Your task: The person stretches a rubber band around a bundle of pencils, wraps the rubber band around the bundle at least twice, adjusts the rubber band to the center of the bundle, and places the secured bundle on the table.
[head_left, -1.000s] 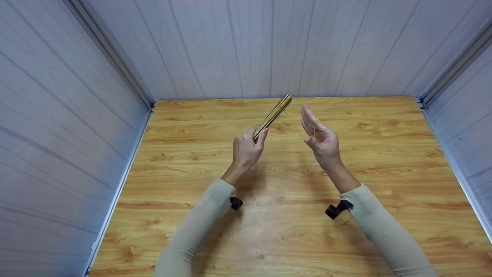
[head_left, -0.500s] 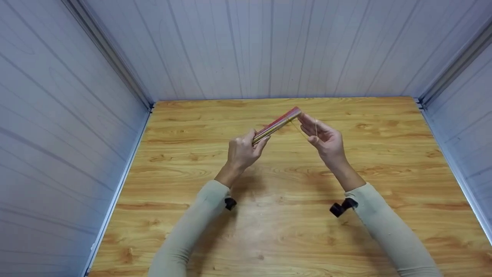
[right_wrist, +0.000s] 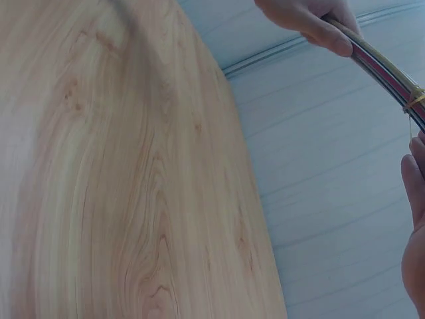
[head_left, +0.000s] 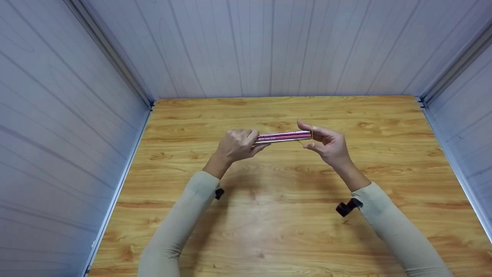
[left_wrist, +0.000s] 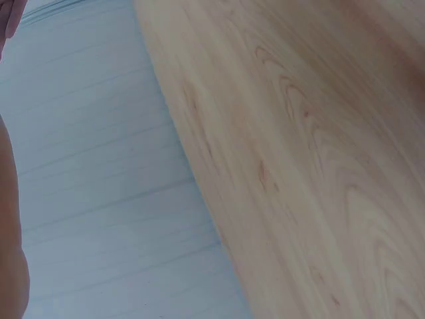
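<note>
My left hand [head_left: 236,146] grips one end of a bundle of thin pencils [head_left: 282,137], pink, purple and silver on the side that shows. The bundle lies nearly level above the table, its free end pointing right. Thumb and fingers of my right hand [head_left: 332,146] are spread around that end, with a thin yellow rubber band [head_left: 312,134] stretched across them. In the right wrist view, part of the band [right_wrist: 415,101] wraps around the pencils close to the right fingertips. Only a strip of the left hand [left_wrist: 9,232] appears in the left wrist view; its hold is out of frame there.
Below both hands spreads a wood-grain table [head_left: 265,231]. Pale panelled walls stand along its back [head_left: 253,46], left [head_left: 57,115] and right [head_left: 461,127] sides. A small black camera [head_left: 348,207] juts from the right sleeve.
The bundle has swung from slanting up and away to nearly level, its free end now between my right thumb and fingers. The left hand has shifted slightly left, and the right slightly right.
</note>
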`<state>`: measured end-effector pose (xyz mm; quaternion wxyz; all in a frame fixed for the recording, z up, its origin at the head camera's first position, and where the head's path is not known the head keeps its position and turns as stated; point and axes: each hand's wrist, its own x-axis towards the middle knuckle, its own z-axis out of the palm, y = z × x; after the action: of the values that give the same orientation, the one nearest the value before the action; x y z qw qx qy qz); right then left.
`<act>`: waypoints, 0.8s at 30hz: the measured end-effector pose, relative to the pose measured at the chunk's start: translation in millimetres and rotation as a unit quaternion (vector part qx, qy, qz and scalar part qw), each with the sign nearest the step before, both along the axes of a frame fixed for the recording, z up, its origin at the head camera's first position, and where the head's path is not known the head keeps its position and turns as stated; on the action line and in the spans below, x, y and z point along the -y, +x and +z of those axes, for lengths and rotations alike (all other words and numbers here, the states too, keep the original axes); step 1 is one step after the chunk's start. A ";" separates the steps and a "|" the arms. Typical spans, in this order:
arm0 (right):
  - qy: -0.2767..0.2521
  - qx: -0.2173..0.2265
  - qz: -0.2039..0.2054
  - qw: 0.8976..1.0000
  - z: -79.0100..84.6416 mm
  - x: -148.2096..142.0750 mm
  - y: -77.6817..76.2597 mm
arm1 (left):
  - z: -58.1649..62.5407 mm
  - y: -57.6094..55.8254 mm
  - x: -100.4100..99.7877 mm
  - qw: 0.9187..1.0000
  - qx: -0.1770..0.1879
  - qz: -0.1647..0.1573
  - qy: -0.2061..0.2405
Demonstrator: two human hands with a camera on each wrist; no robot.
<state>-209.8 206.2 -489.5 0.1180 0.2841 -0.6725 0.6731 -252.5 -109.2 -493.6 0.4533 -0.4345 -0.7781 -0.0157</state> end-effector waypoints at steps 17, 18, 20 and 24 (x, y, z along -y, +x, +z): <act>0.052 0.002 0.004 0.999 -3.7 4.6 -2.2 | 6.0 5.7 -8.2 1.000 0.009 0.010 -0.023; 0.049 0.008 0.002 0.999 -3.7 4.7 -2.0 | 6.7 6.4 -8.5 1.000 0.012 0.012 -0.026; 0.040 0.021 -0.001 0.999 -3.5 4.9 -1.5 | 8.0 7.6 -9.3 0.999 0.017 0.017 -0.030; 0.017 0.032 0.012 0.999 -3.0 5.2 -1.9 | 9.7 9.2 -9.2 0.999 0.033 0.014 -0.031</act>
<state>-211.7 201.0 -492.5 0.0840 0.2722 -0.6838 0.6717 -243.3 -100.0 -483.9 0.4143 -0.4364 -0.7987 0.0007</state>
